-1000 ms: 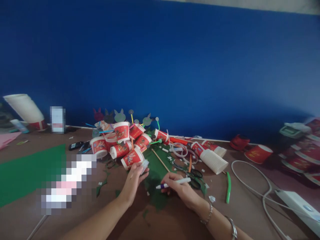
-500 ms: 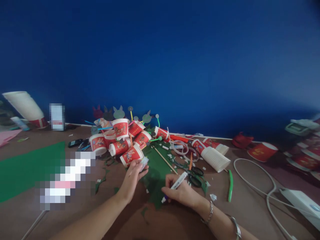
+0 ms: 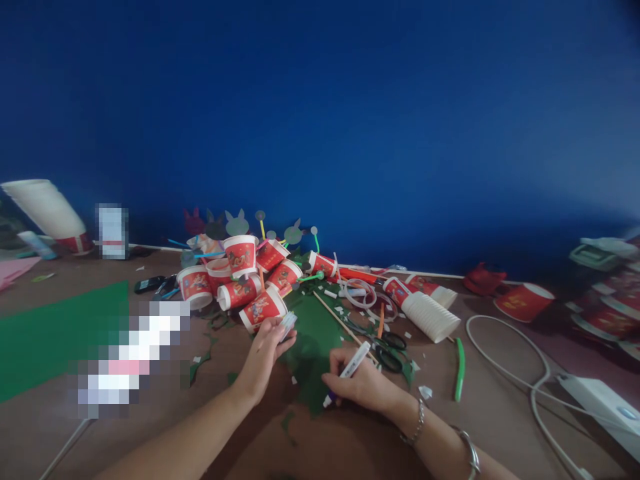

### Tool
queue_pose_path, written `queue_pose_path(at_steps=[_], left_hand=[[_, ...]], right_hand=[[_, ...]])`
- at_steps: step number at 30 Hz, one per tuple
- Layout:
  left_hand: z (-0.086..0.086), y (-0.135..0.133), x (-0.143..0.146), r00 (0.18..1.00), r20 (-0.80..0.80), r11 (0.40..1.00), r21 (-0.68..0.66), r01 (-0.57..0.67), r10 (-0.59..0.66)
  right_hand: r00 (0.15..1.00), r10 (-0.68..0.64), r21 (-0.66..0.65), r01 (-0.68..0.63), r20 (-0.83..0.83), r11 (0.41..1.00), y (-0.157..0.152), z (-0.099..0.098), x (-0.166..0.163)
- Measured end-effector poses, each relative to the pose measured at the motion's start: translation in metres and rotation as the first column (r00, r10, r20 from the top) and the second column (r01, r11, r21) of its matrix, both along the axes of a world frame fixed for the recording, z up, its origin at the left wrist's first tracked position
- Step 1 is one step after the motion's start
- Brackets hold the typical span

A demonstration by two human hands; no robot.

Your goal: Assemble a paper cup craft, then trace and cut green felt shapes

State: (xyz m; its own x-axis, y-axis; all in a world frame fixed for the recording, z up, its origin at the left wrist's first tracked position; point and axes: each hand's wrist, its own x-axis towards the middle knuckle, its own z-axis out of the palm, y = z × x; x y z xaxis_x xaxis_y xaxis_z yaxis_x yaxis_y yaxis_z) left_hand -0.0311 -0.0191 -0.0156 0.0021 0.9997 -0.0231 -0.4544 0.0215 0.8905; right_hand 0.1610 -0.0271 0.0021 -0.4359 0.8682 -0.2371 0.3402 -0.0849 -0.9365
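My left hand (image 3: 269,350) is closed around a small, pale, see-through-looking piece (image 3: 289,321), held in front of a pile of red-and-white paper cups (image 3: 261,309). What exactly this piece is cannot be made out. My right hand (image 3: 363,380) grips a white marker pen (image 3: 356,360) with a dark purple-blue end, its tip slanting down to the left. Beneath and between both hands lies green paper (image 3: 313,333). A thin wooden stick (image 3: 337,315) rests across it, running toward my right hand. Black-handled scissors (image 3: 387,357) lie just beyond that hand.
A stack of paper cups (image 3: 430,317) lies at the right, near a green balloon (image 3: 459,370) and a looped white cable (image 3: 530,387). Larger green paper (image 3: 65,340) covers the left side. Paper scraps litter the brown table (image 3: 225,453). A blue wall (image 3: 320,133) rises behind.
My right hand has shifted slightly, and the marker's upper end leans a little further left. More of the wooden stick shows beside it. My left hand stays nearly still.
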Motion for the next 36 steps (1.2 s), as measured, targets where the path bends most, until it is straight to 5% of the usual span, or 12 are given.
queue_pose_path(at_steps=[28, 36], left_hand=[[0.0046, -0.0004, 0.0013, 1.0, 0.018, 1.0, -0.005, -0.01, 0.01], [0.0036, 0.0003, 0.0013, 1.0, 0.01, 1.0, 0.0, -0.008, 0.008]], right_hand=[[0.998, -0.003, 0.032, 0.001, 0.059, 0.999, -0.0044, 0.0072, -0.007], [0.998, -0.026, 0.141, 0.018, 0.053, 0.99, -0.0034, 0.003, -0.0067]])
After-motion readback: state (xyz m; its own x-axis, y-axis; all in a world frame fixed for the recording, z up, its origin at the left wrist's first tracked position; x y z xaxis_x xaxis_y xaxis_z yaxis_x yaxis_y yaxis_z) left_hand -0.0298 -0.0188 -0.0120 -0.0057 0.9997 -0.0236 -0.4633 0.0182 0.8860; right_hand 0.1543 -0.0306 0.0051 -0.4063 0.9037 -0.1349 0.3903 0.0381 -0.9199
